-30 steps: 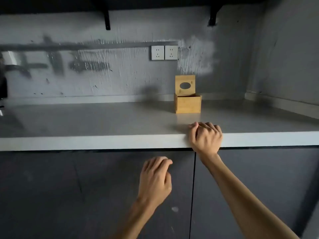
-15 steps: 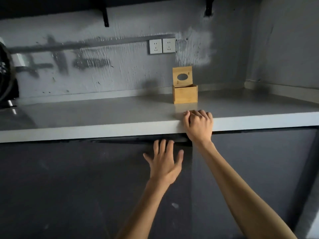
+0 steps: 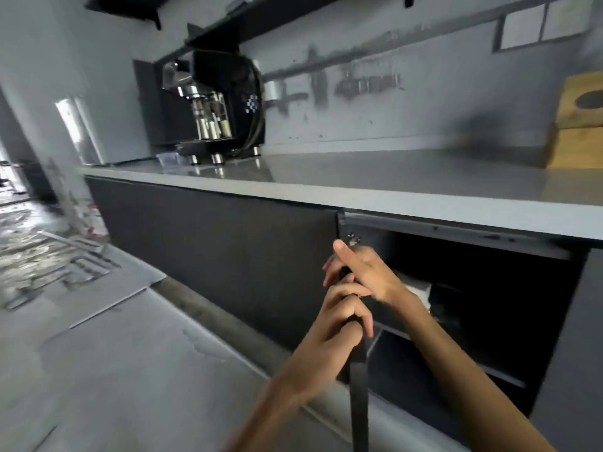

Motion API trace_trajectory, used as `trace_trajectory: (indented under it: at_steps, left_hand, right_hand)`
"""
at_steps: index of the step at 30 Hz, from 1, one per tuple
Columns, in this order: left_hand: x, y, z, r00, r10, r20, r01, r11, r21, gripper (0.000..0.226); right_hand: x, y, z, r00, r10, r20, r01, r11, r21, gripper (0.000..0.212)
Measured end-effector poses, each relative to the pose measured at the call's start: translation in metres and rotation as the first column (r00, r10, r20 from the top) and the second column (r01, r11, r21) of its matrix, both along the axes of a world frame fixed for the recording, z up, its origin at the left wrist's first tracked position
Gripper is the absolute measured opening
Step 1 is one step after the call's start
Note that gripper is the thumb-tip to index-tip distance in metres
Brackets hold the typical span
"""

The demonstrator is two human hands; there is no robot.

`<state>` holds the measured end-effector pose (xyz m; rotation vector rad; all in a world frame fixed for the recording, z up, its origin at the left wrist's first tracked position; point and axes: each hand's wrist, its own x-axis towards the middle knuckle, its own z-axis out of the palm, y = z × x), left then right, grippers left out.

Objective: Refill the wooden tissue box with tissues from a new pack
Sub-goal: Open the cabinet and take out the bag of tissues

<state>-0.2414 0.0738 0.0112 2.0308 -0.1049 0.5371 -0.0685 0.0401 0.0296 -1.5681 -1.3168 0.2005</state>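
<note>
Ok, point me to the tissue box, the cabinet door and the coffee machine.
tissue box [image 3: 579, 148]: head view, front face of its lower body.
cabinet door [image 3: 359, 402]: head view, its edge, seen end-on below the hands.
coffee machine [image 3: 225, 79]: head view, its dark upper body.

Two bare forearms [image 3: 463, 363], slim and long, uncovered from the wrists back to the lower edge of the view. Nothing worn that shows on either: plain wrists, plain fingers. Left grip [image 3: 339, 321] narrow, with long slender fingers and clearly ridged knuckles. Right grip [image 3: 365, 272] of the same build, with a long tapering forefinger [image 3: 342, 252] and a short nail just visible at its tip. Slightly soft outlines from motion blur, so finer marks on the fingers and wrists too smeared to tell. Rest of the body out of sight.
</note>
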Motion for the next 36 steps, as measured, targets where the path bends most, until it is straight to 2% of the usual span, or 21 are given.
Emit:
trace_trajectory:
  at_steps: [4,6,7,9,11,12,14,15,18,19,20,21,23,25,27,29,30,32,34,36]
  left_hand:
    - [-0.05,0.057,0.024,0.959,0.085,-0.27,-0.09,0.996,-0.004,0.025]
    - [-0.061,0.078,0.05,0.874,0.216,-0.435,-0.228,0.973,0.027,0.041]
    - [-0.059,0.09,0.06,0.814,0.3,-0.498,-0.288,0.952,0.102,0.049]
    - [-0.044,0.117,0.071,0.684,0.498,-0.534,-0.339,0.864,0.372,0.048]
    - [-0.026,0.139,0.065,0.533,0.71,-0.461,-0.383,0.688,0.617,0.039]
    - [-0.019,0.151,0.056,0.444,0.819,-0.363,-0.428,0.55,0.718,0.039]
    - [-0.009,0.17,0.035,0.3,0.947,-0.117,-0.535,0.268,0.801,0.039]
    - [-0.008,0.173,0.027,0.265,0.963,-0.044,-0.553,0.189,0.812,0.036]
    - [-0.005,0.181,0.019,0.225,0.965,0.137,-0.608,0.029,0.794,0.037]
    - [-0.003,0.181,0.024,0.214,0.964,0.155,-0.605,0.006,0.796,0.042]
    - [0.002,0.18,0.031,0.218,0.971,0.094,-0.591,0.055,0.805,0.047]
    - [0.01,0.18,0.034,0.235,0.971,0.029,-0.555,0.109,0.825,0.05]
    - [0.029,0.182,0.034,0.282,0.959,0.02,-0.504,0.131,0.854,0.056]
    - [0.056,0.177,0.034,0.342,0.939,0.045,-0.486,0.136,0.863,0.062]
    - [0.089,0.169,0.028,0.39,0.919,0.055,-0.495,0.159,0.854,0.062]
    - [0.129,0.157,0.024,0.387,0.922,0.017,-0.515,0.201,0.834,0.062]
    - [0.147,0.153,0.024,0.387,0.922,0.009,-0.516,0.208,0.831,0.063]
    - [0.174,0.147,0.02,0.391,0.92,0.027,-0.53,0.201,0.824,0.061]
    - [0.184,0.149,0.011,0.394,0.915,0.083,-0.557,0.166,0.813,0.053]
    - [0.185,0.157,-0.003,0.382,0.893,0.239,-0.606,0.047,0.794,0.045]
  right_hand:
    - [-0.02,0.058,-0.039,0.965,-0.195,0.175,0.138,0.946,0.295,0.058]
    - [-0.03,0.092,-0.046,0.928,-0.323,0.186,0.222,0.881,0.419,0.058]
    - [-0.034,0.108,-0.048,0.902,-0.387,0.195,0.261,0.844,0.469,0.058]
    - [-0.045,0.142,-0.049,0.84,-0.496,0.222,0.346,0.803,0.485,0.059]
    - [-0.052,0.172,-0.046,0.752,-0.582,0.309,0.442,0.793,0.419,0.055]
    - [-0.056,0.184,-0.043,0.716,-0.594,0.366,0.474,0.799,0.369,0.052]
    - [-0.057,0.2,-0.037,0.664,-0.592,0.458,0.516,0.805,0.292,0.047]
    - [-0.057,0.204,-0.034,0.652,-0.583,0.486,0.52,0.809,0.273,0.045]
    - [-0.053,0.208,-0.03,0.606,-0.592,0.532,0.505,0.803,0.317,0.037]
    - [-0.052,0.207,-0.028,0.612,-0.582,0.535,0.474,0.812,0.341,0.035]
    - [-0.05,0.206,-0.026,0.638,-0.566,0.523,0.435,0.825,0.361,0.033]
    - [-0.048,0.204,-0.029,0.684,-0.543,0.487,0.388,0.836,0.388,0.033]
    - [-0.045,0.185,-0.043,0.813,-0.44,0.381,0.3,0.877,0.375,0.033]
    - [-0.034,0.146,-0.082,0.922,-0.365,0.129,0.309,0.895,0.321,0.034]
    - [-0.025,0.094,-0.142,0.91,-0.374,-0.177,0.402,0.902,0.157,0.04]
    - [-0.012,0.04,-0.198,0.806,-0.406,-0.431,0.423,0.904,-0.063,0.037]
    - [-0.002,0.014,-0.217,0.739,-0.434,-0.515,0.421,0.895,-0.151,0.027]
    - [0.025,-0.032,-0.234,0.635,-0.505,-0.585,0.425,0.86,-0.282,0.01]
    - [0.05,-0.065,-0.234,0.516,-0.549,-0.658,0.485,0.82,-0.305,0.016]
    - [0.079,-0.079,-0.225,0.284,-0.503,-0.817,0.556,0.78,-0.287,0.018]
